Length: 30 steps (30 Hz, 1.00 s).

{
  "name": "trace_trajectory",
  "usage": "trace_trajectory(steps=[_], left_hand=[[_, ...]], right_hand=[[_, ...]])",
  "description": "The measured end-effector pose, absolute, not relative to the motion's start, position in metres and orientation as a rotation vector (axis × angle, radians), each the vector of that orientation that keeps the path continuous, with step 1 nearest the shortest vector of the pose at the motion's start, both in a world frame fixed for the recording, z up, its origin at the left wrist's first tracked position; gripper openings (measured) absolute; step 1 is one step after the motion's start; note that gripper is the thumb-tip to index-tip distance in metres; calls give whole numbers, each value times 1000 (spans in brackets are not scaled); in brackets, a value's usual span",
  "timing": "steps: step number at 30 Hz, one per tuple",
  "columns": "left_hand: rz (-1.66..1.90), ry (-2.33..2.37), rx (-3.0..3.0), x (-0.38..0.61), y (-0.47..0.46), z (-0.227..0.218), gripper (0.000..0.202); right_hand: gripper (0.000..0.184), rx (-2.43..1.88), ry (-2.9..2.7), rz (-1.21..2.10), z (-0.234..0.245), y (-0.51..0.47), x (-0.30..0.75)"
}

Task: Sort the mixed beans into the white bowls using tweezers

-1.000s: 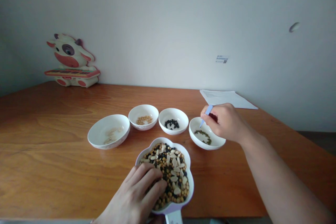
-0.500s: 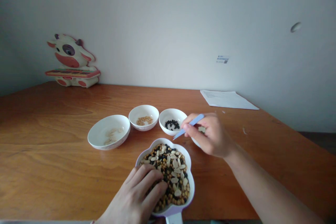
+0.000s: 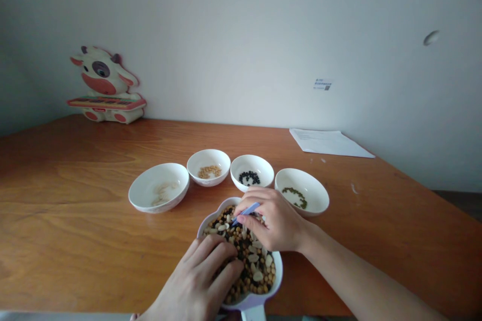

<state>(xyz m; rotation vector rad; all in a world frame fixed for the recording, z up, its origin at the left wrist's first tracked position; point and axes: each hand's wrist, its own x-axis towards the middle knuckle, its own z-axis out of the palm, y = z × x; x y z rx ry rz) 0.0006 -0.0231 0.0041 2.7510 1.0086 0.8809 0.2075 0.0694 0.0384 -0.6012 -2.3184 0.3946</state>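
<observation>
A scalloped white-and-lilac dish with a handle [image 3: 277, 273] stands at the near table edge, filled with mixed yellow beans, dark beans and pale peanut halves [image 3: 258, 276]. My left hand [image 3: 201, 273] is closed over its left rim, fingers curled onto the beans, thumb hidden. In my right hand [image 3: 276, 220] blue tweezers [image 3: 246, 212] are pinched, their tips down among the beans at the dish's far side. Whether the tips hold a bean is too small to tell. Just beyond that hand are a bowl of black beans [image 3: 266, 170] and a bowl of green beans [image 3: 320, 195].
Farther left stand a bowl of yellow beans [image 3: 196, 160] and a wider bowl with pale peanut pieces [image 3: 139, 195]. A cow-shaped toy keyboard [image 3: 105, 88] sits at the back left against the wall. White paper sheets [image 3: 331, 143] lie at the back right of the wooden table [image 3: 75, 241].
My right hand has moved left and toward me with the tweezers, from beside the black-bean bowl down into the dish. The green-bean bowl is now uncovered. My left hand stays on the dish.
</observation>
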Motion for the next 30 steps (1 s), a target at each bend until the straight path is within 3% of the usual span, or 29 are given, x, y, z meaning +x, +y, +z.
trace_trajectory(steps=[17, 30], left_hand=[[804, 1058, 2690, 3, -24, 0, 42], [761, 1037, 2720, 0, -24, -2, 38]], right_hand=[[12, -424, -2279, 428, 36, 67, 207], [12, -450, -2291, 420, 34, 67, 207]])
